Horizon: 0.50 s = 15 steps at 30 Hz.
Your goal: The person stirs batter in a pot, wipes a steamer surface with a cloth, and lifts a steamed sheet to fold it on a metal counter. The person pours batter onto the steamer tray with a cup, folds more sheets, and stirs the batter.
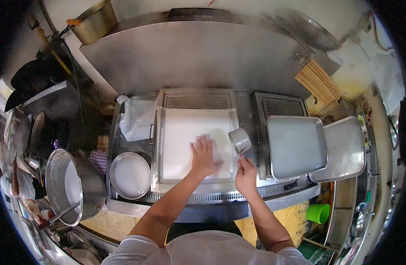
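Note:
My left hand [204, 155] lies flat with its fingers spread on a white sheet or cloth [178, 132] that covers a square metal steamer frame [196, 92]. To the right of it, my right hand [246, 173] grips the handle of a small metal ladle cup [240, 140]. The cup is tilted at the sheet's right edge; whether it holds anything I cannot tell. Left of the sheet stands a round metal bowl [130, 176] with white contents. A rectangular metal tray [296, 148] with a whitish surface sits at the right.
A large pot [93, 185] of white liquid stands at the left. A second tray [344, 150] lies at the far right, partly under the first. Crumpled white cloth [139, 118] rests behind the bowl. A bamboo mat [318, 81] hangs at the back right. A green bucket [318, 213] is below.

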{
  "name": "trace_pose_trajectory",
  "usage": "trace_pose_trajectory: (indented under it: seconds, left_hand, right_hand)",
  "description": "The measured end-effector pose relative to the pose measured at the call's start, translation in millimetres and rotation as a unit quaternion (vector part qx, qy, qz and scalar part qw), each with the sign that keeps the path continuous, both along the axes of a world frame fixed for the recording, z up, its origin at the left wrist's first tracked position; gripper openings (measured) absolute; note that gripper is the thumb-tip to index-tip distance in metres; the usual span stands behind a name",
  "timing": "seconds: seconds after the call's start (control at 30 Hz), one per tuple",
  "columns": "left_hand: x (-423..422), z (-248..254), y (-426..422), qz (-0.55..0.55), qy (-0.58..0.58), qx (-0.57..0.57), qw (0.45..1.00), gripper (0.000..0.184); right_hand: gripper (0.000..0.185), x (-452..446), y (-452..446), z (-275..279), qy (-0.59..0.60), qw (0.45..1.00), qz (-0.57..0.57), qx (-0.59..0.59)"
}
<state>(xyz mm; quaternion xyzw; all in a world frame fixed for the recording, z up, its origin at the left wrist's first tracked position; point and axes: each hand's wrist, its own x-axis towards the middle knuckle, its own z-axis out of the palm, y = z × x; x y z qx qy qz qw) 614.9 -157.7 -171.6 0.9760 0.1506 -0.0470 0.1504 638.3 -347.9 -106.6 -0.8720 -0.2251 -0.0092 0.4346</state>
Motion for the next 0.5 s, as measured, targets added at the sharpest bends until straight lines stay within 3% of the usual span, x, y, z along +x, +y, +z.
trace_pose_trajectory:
  seconds: [0.27, 0.43, 0.5]
  left_hand:
    - [-62, 15, 50, 0.092, -0.084, -0.011, 0.992, 0.098]
    - [-159, -28, 149, 0.221, -0.247, -0.006, 0.943, 0.065]
    - [-206, -48, 184, 0.282, -0.218, -0.009, 0.934, 0.064]
  right_hand:
    - [0.056, -27, -8, 9, -0.06, 0.995, 0.036, -0.072]
    - [0.058, -40, -4, -18, -0.107, 0.982, 0.052, -0.149]
    - [0.056, -49, 9, -14, -0.097, 0.983, 0.062, -0.141]
